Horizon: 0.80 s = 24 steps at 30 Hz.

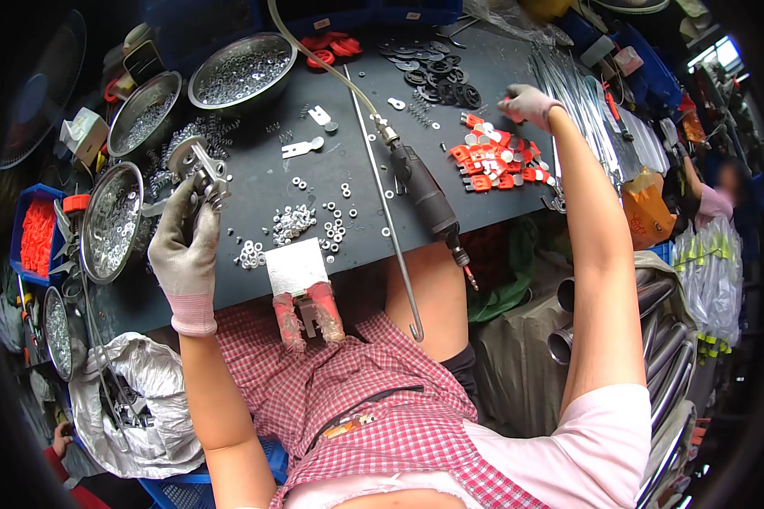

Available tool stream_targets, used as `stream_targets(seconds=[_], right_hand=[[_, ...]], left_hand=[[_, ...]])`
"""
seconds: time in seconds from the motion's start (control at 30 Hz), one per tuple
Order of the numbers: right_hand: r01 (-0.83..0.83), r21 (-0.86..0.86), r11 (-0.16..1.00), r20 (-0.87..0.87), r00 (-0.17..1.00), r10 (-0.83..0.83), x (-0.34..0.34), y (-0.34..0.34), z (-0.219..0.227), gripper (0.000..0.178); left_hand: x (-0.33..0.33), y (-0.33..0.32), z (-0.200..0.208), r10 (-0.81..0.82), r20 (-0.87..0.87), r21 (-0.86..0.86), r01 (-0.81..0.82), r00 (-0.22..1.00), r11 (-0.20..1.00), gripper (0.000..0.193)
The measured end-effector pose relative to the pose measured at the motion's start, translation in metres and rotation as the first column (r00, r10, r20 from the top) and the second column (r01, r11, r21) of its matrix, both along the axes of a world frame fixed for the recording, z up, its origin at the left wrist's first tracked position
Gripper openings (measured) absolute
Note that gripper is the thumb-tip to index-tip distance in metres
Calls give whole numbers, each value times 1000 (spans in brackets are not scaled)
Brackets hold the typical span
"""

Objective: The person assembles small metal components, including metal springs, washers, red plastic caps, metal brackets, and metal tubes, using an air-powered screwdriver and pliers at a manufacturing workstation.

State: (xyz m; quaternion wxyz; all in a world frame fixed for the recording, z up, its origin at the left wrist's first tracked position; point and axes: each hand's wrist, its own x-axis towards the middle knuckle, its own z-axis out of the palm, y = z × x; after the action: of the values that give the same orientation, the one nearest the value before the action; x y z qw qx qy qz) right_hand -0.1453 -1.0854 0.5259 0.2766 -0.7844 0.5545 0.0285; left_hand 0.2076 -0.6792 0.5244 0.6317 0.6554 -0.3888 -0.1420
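Observation:
My left hand [187, 242], in a grey-palmed glove with a pink cuff, is closed around a metal bracket-like part [202, 161] with a rounded plate on top. It is raised over the left side of the dark table, beside the steel bowls. My right hand [530, 105], gloved too, reaches to the far right of the table. Its fingers are pinched at a small red piece [507, 107], partly hidden by the glove. Just below it lies a pile of red clips with metal pieces [497, 157]. Black discs [446, 81] are heaped to its left.
A power screwdriver [424, 191] on a hose hangs over the table's front edge. Beside it lies a long hooked rod [380, 182]. Loose nuts and rings [293, 222] are scattered near a white block [297, 266]. Steel bowls [242, 72] of small parts line the left.

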Motion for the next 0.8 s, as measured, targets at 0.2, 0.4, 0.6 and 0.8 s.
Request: stream_targets(seconds=[0.2, 0.4, 0.6, 0.8], right_hand=[[-36, -60, 998, 808, 585, 69, 102, 102, 63, 14], [-487, 120, 865, 987, 150, -53, 194, 275, 54, 23], [-394, 278, 876, 960, 78, -270, 222, 347, 20, 27], [-490, 327, 808, 944, 214, -252, 228, 350, 15, 30]], left_hand=[[-9, -10, 11, -12, -102, -50, 7, 995, 999, 35], [-14, -3, 14, 6, -183, -122, -28, 983, 992, 32], [-19, 7, 20, 13, -316, -171, -70, 949, 983, 35], [-15, 22, 19, 21, -380, -196, -103, 925, 975, 30]])
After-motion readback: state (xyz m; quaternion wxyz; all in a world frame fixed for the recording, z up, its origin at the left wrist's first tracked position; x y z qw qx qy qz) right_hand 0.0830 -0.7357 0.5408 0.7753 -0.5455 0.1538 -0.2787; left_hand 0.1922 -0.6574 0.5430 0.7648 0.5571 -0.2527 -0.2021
